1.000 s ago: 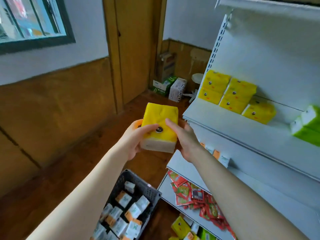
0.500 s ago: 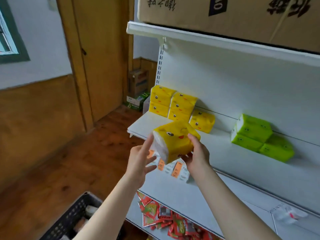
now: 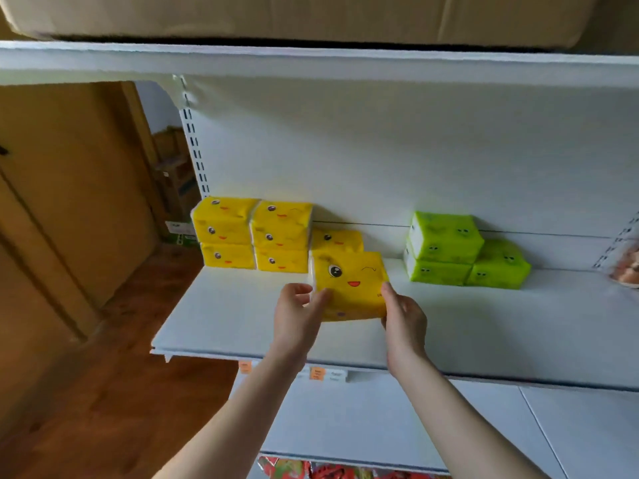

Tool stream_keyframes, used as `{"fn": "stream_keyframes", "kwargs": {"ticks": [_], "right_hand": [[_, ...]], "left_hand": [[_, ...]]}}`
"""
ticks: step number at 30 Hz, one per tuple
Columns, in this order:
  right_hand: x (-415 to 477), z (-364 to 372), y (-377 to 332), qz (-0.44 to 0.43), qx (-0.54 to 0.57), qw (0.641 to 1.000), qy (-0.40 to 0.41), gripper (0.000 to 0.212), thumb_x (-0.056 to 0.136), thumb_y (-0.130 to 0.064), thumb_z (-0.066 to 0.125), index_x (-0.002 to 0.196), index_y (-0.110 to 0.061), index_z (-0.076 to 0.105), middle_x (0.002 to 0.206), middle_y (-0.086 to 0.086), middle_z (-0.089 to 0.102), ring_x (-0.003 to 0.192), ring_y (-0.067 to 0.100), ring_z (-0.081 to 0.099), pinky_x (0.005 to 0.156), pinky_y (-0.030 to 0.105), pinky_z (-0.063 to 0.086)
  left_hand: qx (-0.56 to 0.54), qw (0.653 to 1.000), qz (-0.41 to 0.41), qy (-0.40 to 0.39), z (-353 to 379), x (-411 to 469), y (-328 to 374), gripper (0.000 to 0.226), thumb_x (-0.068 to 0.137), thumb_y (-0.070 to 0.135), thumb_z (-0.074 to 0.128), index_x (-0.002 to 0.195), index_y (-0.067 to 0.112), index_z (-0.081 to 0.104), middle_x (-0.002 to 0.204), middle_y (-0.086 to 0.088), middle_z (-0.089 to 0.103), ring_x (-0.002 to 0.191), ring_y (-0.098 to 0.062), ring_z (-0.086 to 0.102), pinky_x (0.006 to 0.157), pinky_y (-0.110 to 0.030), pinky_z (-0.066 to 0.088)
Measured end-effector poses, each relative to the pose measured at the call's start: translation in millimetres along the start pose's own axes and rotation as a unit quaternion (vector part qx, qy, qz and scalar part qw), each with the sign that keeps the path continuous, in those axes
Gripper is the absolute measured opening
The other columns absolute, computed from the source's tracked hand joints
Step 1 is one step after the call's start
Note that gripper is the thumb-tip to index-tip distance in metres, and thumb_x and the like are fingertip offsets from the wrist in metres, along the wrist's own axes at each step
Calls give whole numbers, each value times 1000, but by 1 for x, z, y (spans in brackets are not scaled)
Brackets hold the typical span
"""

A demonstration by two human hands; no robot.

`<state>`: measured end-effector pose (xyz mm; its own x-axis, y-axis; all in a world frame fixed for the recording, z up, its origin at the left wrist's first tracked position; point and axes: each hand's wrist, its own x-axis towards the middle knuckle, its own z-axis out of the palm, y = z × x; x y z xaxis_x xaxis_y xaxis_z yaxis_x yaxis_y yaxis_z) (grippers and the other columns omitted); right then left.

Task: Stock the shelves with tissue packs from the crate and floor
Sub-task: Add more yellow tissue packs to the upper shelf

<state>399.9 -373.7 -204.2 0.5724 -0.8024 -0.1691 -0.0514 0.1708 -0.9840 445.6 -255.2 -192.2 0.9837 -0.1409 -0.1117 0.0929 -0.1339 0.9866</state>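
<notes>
A yellow tissue pack [image 3: 352, 281] with a winking face is held between both hands above the white shelf [image 3: 224, 323]. My left hand [image 3: 297, 316] grips its left side and my right hand [image 3: 403, 318] grips its right side. The pack is just in front of a single yellow pack [image 3: 337, 238] at the shelf's back. Left of that stand two stacks of yellow packs [image 3: 254, 233]. The crate is out of view.
Three green tissue packs [image 3: 463, 252] sit to the right on the same shelf. A cardboard box [image 3: 311, 15] lies on the shelf above. Below are a lower shelf [image 3: 397, 423] and red snack packets [image 3: 311, 470]. A wooden door [image 3: 69, 202] and floor are at left.
Both hands carried the yellow pack from over the crate up and forward onto the shelf, turning its face toward me. My view swung right and up to face the shelf.
</notes>
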Motion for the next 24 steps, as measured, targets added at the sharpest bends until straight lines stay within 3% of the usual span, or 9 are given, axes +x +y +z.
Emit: {"fn": "stream_keyframes", "kwargs": {"ticks": [4, 6, 8, 11, 14, 16, 19, 22, 24], "right_hand": [[33, 23, -9, -9, 51, 997, 59, 14, 88, -28, 60, 75, -24, 57, 78, -8, 60, 85, 21, 59, 87, 40, 50], [50, 34, -17, -23, 59, 995, 76, 9, 88, -27, 60, 82, -20, 58, 78, -8, 59, 84, 20, 58, 85, 38, 49], [67, 44, -27, -47, 52, 994, 86, 9, 89, -25, 60, 87, -17, 59, 80, -3, 60, 82, 18, 57, 77, 32, 48], [86, 62, -38, -72, 12, 995, 63, 10, 90, -25, 58, 94, -16, 60, 90, 2, 59, 83, 17, 53, 67, 24, 40], [96, 74, -38, -59, -36, 998, 10, 21, 92, -25, 55, 103, -8, 60, 95, 7, 59, 87, 20, 52, 77, 31, 42], [102, 78, -35, -67, -55, 996, -3, 22, 93, -21, 53, 100, -2, 60, 99, 18, 62, 90, 31, 56, 77, 32, 43], [108, 83, -29, -85, -77, 993, -14, 23, 93, -18, 51, 99, 3, 59, 93, 23, 60, 88, 38, 54, 69, 29, 38], [110, 89, -26, -87, -80, 992, -44, 16, 94, -20, 51, 97, -6, 60, 86, 7, 56, 80, 20, 50, 63, 26, 41], [113, 90, -20, -82, -82, 992, -54, 10, 93, -21, 52, 96, -14, 58, 85, 0, 56, 78, 13, 50, 59, 16, 39]], "left_hand": [[60, 994, 78, -43, 16, 44, 17, 41, 88, 34, 60, 122, 13, 52, 122, -12, 60, 108, -25, 59, 87, -37, 51], [141, 980, 129, -54, 21, 65, 26, 48, 85, 38, 63, 127, 17, 52, 120, -11, 59, 111, -25, 56, 88, -35, 49], [219, 960, 170, -42, 23, 85, 35, 46, 87, 36, 61, 128, 18, 52, 106, -11, 61, 97, -23, 56, 73, -24, 44], [208, 961, 183, -22, 27, 109, 43, 33, 91, 27, 57, 120, 12, 56, 73, -1, 56, 60, -10, 49, 47, -15, 35], [176, 971, 161, -2, 30, 119, 41, 33, 91, 18, 58, 121, 5, 51, 85, -8, 62, 57, -7, 47, 48, -17, 36], [153, 978, 142, 7, 32, 122, 35, 34, 90, 17, 59, 119, 3, 48, 96, -10, 61, 60, -2, 48, 45, -9, 41], [148, 981, 122, 23, 32, 125, 23, 29, 90, 19, 60, 112, 2, 51, 99, -7, 59, 72, -12, 52, 51, -9, 41], [192, 973, 126, 4, 33, 132, 13, 23, 92, 19, 55, 108, 4, 61, 108, -11, 65, 93, -21, 58, 73, -24, 43], [211, 971, 115, -7, 35, 134, 9, 27, 93, 20, 53, 115, 5, 61, 115, -12, 63, 103, -24, 58, 81, -28, 45]]}}
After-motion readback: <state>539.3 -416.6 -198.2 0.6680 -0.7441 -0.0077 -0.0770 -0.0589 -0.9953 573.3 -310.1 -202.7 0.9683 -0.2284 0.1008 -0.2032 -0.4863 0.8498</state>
